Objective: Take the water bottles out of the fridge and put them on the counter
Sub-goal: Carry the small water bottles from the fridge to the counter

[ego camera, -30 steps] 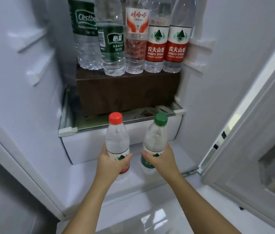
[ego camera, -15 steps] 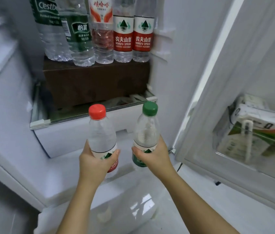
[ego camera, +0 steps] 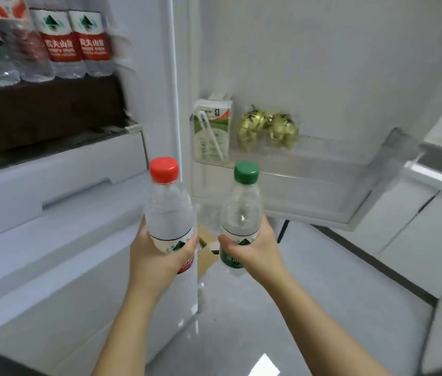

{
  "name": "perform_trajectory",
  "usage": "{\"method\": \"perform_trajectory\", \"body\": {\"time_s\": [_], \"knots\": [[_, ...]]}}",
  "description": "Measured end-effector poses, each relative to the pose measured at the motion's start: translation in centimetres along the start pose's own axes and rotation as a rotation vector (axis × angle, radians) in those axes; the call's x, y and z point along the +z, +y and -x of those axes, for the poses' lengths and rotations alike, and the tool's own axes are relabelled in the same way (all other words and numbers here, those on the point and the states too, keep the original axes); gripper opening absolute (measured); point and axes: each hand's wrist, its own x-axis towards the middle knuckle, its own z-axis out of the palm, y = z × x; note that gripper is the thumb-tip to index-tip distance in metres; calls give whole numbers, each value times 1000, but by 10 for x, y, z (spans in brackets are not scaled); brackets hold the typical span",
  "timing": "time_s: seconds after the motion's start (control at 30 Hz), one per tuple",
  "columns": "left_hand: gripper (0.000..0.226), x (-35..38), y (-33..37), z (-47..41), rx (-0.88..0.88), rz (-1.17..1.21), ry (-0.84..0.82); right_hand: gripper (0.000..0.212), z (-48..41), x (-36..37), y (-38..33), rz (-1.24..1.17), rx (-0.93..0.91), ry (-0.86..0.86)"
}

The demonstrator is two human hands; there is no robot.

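While the left hand (ego camera: pixel 157 256) grips the red-capped bottle (ego camera: pixel 169 213), the right hand (ego camera: pixel 255 249) grips the green-capped bottle (ego camera: pixel 241 213), both upright, side by side before the open fridge door (ego camera: pixel 323 77).

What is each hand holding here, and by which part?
The left hand grips the red-capped bottle around its labelled lower body; the right hand grips the green-capped bottle the same way.

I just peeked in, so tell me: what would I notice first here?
In the middle, the left hand grips a red-capped clear plastic bottle, the right hand a green-capped clear plastic bottle. Behind, on the fridge door shelf, a white drink carton stands beside two gold-wrapped balls.
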Motion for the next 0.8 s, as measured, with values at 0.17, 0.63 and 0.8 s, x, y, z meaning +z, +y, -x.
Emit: {"method": "perform_trajectory", "body": {"time_s": [0.17, 0.63, 0.8], "knots": [[53, 66, 15, 68, 54, 7, -190, 48, 68, -85, 8, 41, 24, 195], [52, 257, 84, 135, 200, 63, -613, 48, 141, -272, 2, 168, 91, 621], [50, 338, 97, 138, 204, 126, -785, 48, 141, -337, 13, 195, 106, 746]]}}
